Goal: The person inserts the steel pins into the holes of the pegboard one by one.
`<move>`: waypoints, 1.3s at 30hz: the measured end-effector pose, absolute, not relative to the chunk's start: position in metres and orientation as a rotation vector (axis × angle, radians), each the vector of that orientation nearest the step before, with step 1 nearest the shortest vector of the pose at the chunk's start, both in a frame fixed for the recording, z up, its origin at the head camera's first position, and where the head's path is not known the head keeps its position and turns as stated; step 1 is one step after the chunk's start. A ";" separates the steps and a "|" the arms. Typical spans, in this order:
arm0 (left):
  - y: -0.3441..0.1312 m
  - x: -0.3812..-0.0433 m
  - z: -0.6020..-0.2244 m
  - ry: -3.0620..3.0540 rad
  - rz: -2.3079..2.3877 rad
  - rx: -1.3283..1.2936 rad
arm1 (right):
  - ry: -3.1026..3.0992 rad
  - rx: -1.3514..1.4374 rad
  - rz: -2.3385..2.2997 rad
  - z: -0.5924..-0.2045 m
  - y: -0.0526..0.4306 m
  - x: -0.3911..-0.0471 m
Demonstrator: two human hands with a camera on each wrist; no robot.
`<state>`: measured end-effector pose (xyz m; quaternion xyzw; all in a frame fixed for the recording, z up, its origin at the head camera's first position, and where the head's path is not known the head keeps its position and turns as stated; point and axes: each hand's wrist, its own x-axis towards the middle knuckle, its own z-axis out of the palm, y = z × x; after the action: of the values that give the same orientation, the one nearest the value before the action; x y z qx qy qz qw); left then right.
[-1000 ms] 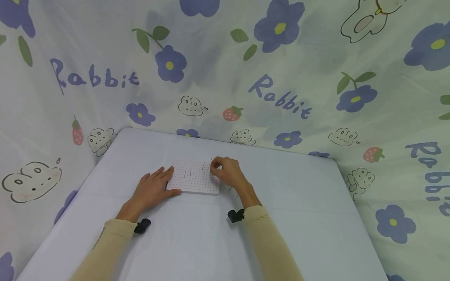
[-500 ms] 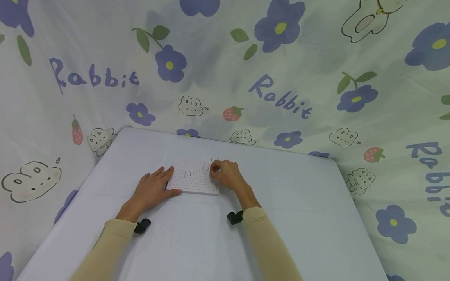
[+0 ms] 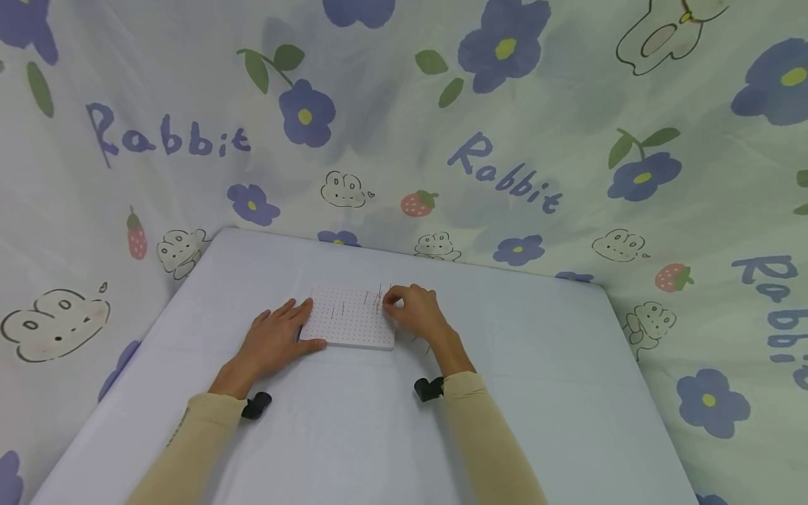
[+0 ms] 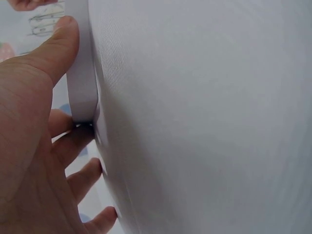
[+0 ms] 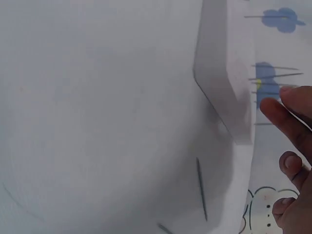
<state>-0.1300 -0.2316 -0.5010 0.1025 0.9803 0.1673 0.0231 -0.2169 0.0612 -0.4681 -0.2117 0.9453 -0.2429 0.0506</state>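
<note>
A white board (image 3: 347,330) with a grid of small dots lies flat on the table. Several needle-thin dark pins (image 3: 366,298) stand up from it, most of them grouped towards its far right corner. My left hand (image 3: 271,342) rests at the board's left side, fingers spread; in the left wrist view the thumb (image 4: 66,41) lies along the board's edge. Beside the pins at the right edge is my right hand (image 3: 416,312), thumb and index finger close together. In the right wrist view pins (image 5: 265,92) reach to these fingertips; whether one is pinched cannot be told.
Loose dark pins (image 5: 202,190) lie on the white table (image 3: 536,393) near the board's right side, partly under my right forearm. A patterned cloth (image 3: 391,140) with flowers and rabbits hangs behind the table.
My right hand has shifted slightly to the right, and more of the pins beside its fingertips show. The left hand and the board stay in place.
</note>
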 end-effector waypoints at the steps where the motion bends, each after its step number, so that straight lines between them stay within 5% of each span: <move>1: -0.232 -0.130 -0.501 3.035 0.521 0.319 | 2.880 -0.646 -0.748 -0.466 0.064 -0.218; 21: -0.229 -0.128 -0.495 3.025 0.505 0.319 | 2.837 -0.567 -0.552 -0.466 0.127 -0.214; 39: -0.230 -0.129 -0.496 3.024 0.496 0.315 | 2.799 -0.641 -0.462 -0.484 0.133 -0.209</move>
<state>-0.1290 -0.2300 -0.4959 0.1022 0.9812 0.1611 0.0303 -0.2086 0.1334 -0.4844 -0.2190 0.9559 -0.1578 0.1161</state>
